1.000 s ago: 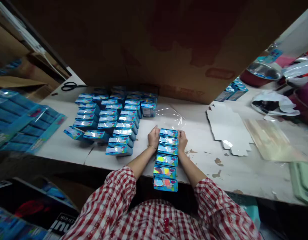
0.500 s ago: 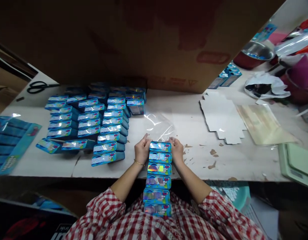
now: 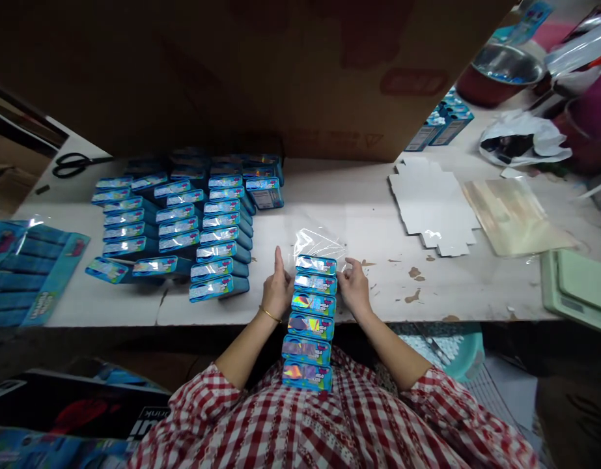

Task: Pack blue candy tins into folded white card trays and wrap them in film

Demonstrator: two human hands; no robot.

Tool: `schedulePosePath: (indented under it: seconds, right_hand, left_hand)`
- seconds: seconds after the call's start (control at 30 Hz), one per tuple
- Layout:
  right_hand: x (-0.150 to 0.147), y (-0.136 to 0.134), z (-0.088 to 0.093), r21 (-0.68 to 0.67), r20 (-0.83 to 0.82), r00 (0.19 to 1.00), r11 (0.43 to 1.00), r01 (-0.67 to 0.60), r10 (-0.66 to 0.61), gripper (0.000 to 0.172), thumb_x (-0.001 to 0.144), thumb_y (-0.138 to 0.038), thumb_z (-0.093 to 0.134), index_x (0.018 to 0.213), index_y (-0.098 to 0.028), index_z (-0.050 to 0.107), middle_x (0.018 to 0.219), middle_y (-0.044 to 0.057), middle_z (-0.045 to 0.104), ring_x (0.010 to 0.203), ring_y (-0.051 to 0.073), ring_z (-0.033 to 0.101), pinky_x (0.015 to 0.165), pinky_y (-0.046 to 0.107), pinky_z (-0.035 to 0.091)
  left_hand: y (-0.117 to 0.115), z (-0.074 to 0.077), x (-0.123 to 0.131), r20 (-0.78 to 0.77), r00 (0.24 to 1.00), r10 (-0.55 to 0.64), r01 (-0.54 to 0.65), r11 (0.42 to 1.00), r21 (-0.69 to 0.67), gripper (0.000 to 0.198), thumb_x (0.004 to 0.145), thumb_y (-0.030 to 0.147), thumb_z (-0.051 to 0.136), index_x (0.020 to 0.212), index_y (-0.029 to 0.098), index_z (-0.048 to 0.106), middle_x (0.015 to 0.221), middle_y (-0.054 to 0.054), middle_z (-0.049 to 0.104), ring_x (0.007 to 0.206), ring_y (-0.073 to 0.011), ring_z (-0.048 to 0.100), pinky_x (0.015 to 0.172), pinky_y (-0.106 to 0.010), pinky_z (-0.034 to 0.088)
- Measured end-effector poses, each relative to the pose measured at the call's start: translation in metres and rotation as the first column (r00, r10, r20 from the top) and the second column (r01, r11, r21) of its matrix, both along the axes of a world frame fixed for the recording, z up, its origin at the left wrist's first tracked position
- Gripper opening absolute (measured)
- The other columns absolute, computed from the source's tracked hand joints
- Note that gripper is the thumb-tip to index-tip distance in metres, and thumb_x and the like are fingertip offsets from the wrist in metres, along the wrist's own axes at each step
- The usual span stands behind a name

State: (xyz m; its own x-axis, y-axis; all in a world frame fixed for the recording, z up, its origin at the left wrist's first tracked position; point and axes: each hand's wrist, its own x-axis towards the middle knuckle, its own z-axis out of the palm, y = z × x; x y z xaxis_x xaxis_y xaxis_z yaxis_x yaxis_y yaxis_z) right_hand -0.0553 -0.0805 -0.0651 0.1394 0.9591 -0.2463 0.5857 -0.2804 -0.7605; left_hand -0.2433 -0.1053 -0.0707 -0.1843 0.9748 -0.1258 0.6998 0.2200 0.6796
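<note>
A row of several small blue boxes point(image 3: 312, 304), with shiny patterned ends, runs from the table's front edge back to my chest. At its far end, a clear plastic bag point(image 3: 318, 242) lies crumpled and glossy on the table. My left hand point(image 3: 277, 290) is at the row's left side, one digit stretched forward and the other fingers folded in at the bag's edge. On the opposite side, my right hand point(image 3: 355, 286) has its fingers curled in at the bag's edge, close to the boxes. Part of each grip is hidden beside the row.
Several rows of blue boxes point(image 3: 219, 251) stand on the left, near black scissors point(image 3: 75, 165). A large cardboard box point(image 3: 280, 78) blocks the back. Rightward lie flat white card point(image 3: 430, 205), plastic sheets point(image 3: 515, 215) and a pale green scale point(image 3: 581, 293). A teal basin point(image 3: 471, 355) sits below the edge.
The view has tilted, so table things appear higher. My left hand's digit is now stretched forward and my right fingers have opened slightly. The bag's far end looks more bunched up.
</note>
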Motion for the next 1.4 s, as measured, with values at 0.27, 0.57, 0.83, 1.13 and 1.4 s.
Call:
schedulePosePath:
  seconds: [0.27,0.57,0.83,1.13,1.4]
  right_hand:
    - [0.006,0.002,0.024,0.109,0.736,0.633,0.881,-0.461,0.24,0.025,0.091,-0.024,0.036,0.091,-0.02,0.061,0.094,0.007,0.063,0.078,0.016,0.053,0.06,0.025,0.029]
    - [0.008,0.017,0.032,-0.002,0.771,0.552,0.868,-0.497,0.318,0.023,0.089,-0.024,0.042,0.082,-0.018,0.063,0.079,0.007,0.066,0.067,0.015,0.056,0.052,0.028,0.02]
    - [0.005,0.025,0.047,0.036,0.553,0.783,0.93,-0.365,0.285,0.019,0.085,-0.026,0.044,0.09,-0.023,0.062,0.076,0.002,0.069,0.066,0.017,0.059,0.055,0.025,0.026]
    - [0.012,0.039,0.049,0.105,0.272,0.912,0.932,-0.346,0.307,0.017,0.077,-0.024,0.051,0.086,-0.024,0.064,0.073,-0.002,0.065,0.064,0.013,0.057,0.063,0.024,0.036]
    - [0.012,0.047,0.05,0.082,0.24,0.909,0.926,-0.369,0.341,0.014,0.074,-0.022,0.051,0.071,-0.022,0.065,0.068,-0.002,0.065,0.064,0.014,0.057,0.061,0.024,0.036]
  left_hand:
    - [0.011,0.003,0.002,-0.384,0.921,-0.068,0.211,0.915,0.343,0.03,0.088,0.032,0.044,0.11,0.022,0.063,0.099,-0.008,0.059,0.082,-0.0178,0.054,0.07,-0.027,0.041]
    - [0.022,0.015,0.001,-0.514,0.846,-0.142,0.349,0.876,0.333,0.022,0.088,0.025,0.044,0.095,0.02,0.065,0.065,-0.004,0.063,0.065,-0.0179,0.055,0.062,-0.03,0.032]
    - [0.032,0.034,-0.012,-0.441,0.85,-0.288,0.435,0.856,0.28,0.023,0.087,0.023,0.042,0.101,0.019,0.061,0.097,-0.007,0.064,0.087,-0.019,0.056,0.072,-0.029,0.039]
    - [0.026,0.012,-0.012,-0.444,0.854,-0.272,0.42,0.863,0.281,0.029,0.087,0.019,0.04,0.11,0.019,0.057,0.102,-0.008,0.064,0.089,-0.0196,0.055,0.075,-0.031,0.038]
    - [0.036,0.009,-0.017,-0.4,0.869,-0.291,0.423,0.856,0.298,0.019,0.086,0.027,0.046,0.088,0.02,0.064,0.106,-0.008,0.061,0.087,-0.0177,0.056,0.074,-0.03,0.04]
